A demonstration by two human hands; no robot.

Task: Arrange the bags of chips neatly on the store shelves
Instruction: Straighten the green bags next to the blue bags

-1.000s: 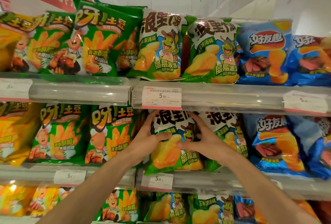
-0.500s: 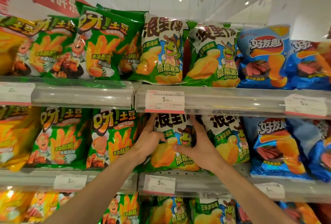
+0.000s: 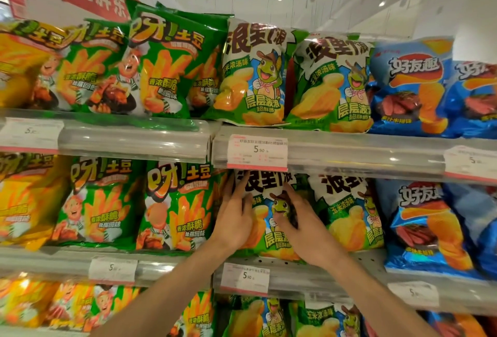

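Observation:
A green-and-white frog chip bag [image 3: 269, 237] stands upright on the middle shelf [image 3: 368, 258], just under a price tag. My left hand [image 3: 235, 215] lies on its left side, fingers reaching up along the bag's edge. My right hand [image 3: 301, 218] presses on its front right, fingers spread over the frog picture. A second frog bag [image 3: 349, 215] stands right beside it on the right. Green fries bags [image 3: 174, 207] stand to the left.
The top shelf rail [image 3: 349, 151] carries more frog bags [image 3: 255, 75], green fries bags [image 3: 161, 64] and blue bags [image 3: 411, 86]. Blue bags [image 3: 427, 226] fill the middle shelf's right end, yellow bags [image 3: 24, 202] its left. A lower shelf holds more bags.
Both hands have pushed the frog bag back and upright into the middle shelf. The view has shifted up a little.

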